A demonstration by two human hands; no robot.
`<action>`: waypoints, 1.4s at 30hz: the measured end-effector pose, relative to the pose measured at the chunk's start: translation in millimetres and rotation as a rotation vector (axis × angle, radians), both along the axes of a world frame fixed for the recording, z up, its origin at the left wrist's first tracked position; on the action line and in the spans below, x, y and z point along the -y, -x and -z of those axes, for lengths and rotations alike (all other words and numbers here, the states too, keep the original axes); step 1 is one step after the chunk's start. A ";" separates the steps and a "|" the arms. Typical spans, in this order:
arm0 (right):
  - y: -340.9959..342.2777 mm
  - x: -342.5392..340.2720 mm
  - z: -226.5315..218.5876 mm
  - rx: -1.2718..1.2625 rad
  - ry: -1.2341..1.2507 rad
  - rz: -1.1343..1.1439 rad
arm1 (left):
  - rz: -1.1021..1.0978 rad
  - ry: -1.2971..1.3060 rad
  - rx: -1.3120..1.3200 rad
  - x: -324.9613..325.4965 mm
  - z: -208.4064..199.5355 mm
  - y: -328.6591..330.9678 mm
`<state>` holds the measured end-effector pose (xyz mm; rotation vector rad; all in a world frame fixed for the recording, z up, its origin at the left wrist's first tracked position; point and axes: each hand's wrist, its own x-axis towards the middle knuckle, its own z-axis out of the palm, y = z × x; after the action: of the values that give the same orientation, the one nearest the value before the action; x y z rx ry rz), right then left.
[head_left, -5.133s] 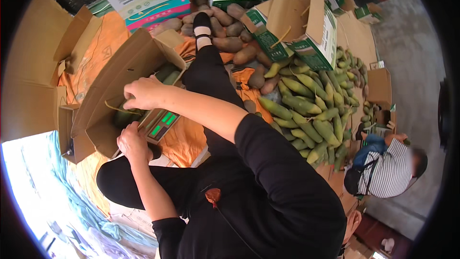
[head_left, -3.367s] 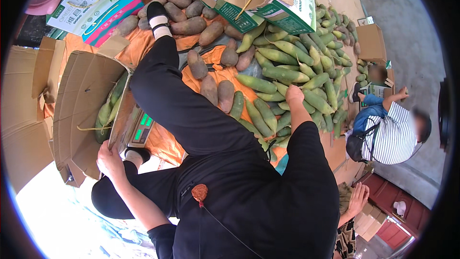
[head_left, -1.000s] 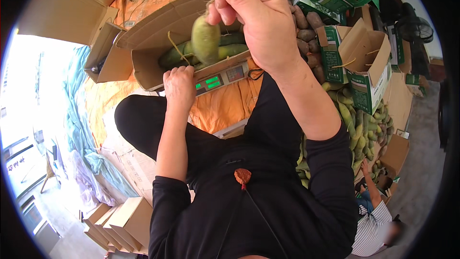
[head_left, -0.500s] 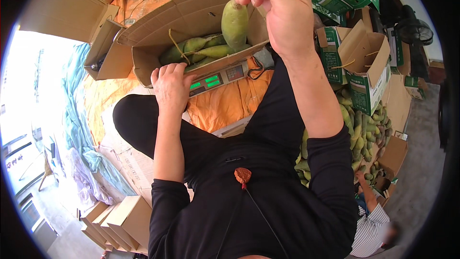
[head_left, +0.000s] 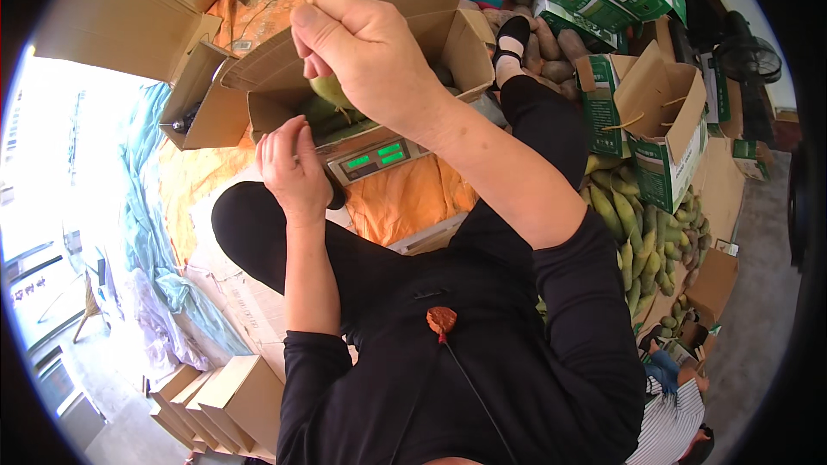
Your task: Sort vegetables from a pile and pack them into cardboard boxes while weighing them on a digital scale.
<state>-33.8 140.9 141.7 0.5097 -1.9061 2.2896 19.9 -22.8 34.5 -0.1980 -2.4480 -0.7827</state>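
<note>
My right hand (head_left: 370,56) is closed, its fingers pinched high over the open cardboard box (head_left: 263,112). From it hangs a green radish (head_left: 327,89), mostly hidden behind the hand. More green radishes (head_left: 349,131) lie inside the box, largely covered by my hands and the box wall. At the box's near left corner my left hand (head_left: 291,174) is raised with loosely bent fingers, thumb apart, and nothing visible in it. Below the box's front side sits a digital scale (head_left: 375,159) with lit green displays.
Orange sheeting (head_left: 405,198) covers the ground between my legs. To the right lie a heap of green radishes (head_left: 642,241) and green-and-white cartons (head_left: 659,159), one with its flaps up. A person in a striped shirt (head_left: 672,422) is at lower right. Folded cardboard (head_left: 233,396) stands at lower left.
My right hand has moved left across the box with the radish, which is now lower and mostly hidden. My left hand has come off the box's front edge and drawn slightly left.
</note>
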 end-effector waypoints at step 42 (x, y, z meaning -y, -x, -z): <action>50.5 -164.0 127.3 0.497 -1.330 0.179 | -0.006 0.297 0.996 121.2 18.7 105.0</action>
<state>-84.3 304.9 14.4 -0.2092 -3.3282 0.7610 -85.1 -144.0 15.7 0.1381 -3.5000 -0.5719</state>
